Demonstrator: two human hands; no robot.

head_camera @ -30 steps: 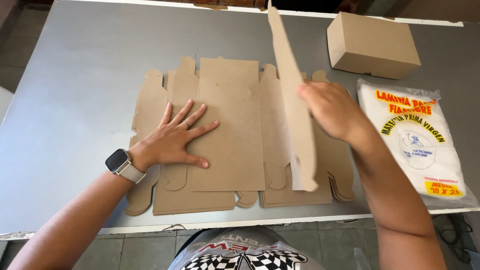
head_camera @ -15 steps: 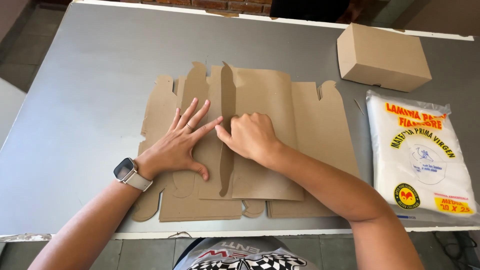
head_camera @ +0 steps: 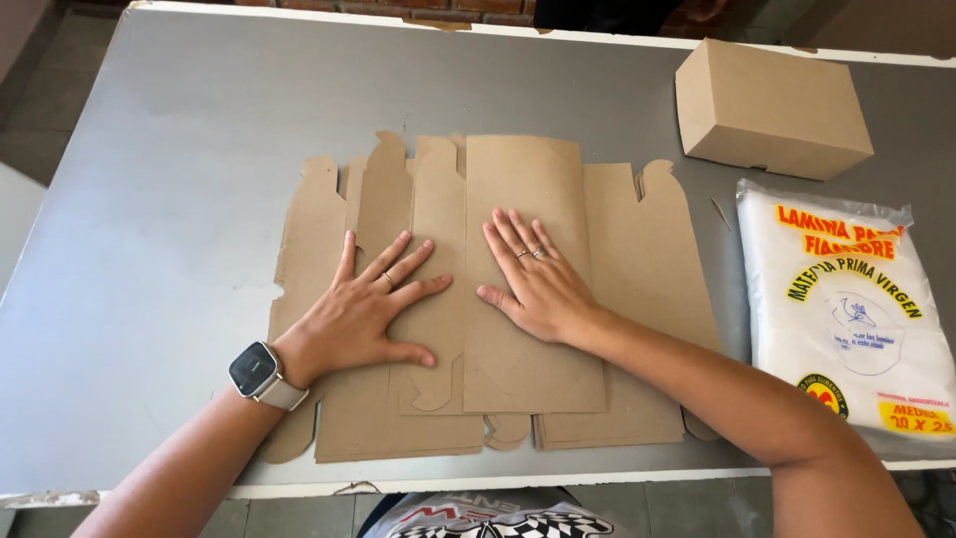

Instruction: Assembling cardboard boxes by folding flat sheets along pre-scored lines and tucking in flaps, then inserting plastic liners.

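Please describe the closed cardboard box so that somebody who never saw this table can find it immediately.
Look at the grey table and go to its far right corner. The closed cardboard box sits there, just beyond the white plastic packet. Unlike the flat cardboard sheet under both hands, it is already folded into a box.

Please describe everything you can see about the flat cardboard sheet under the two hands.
The flat cardboard sheet is a brown, die-cut box blank, unassembled, lying on the grey table near its front edge. It has rounded tabs along its far and near edges and several long crease lines. One panel is folded over onto the middle, so layers overlap there. The left hand and the right hand both press flat on it, fingers spread. A closed cardboard box and a plastic bag lie apart on its right.
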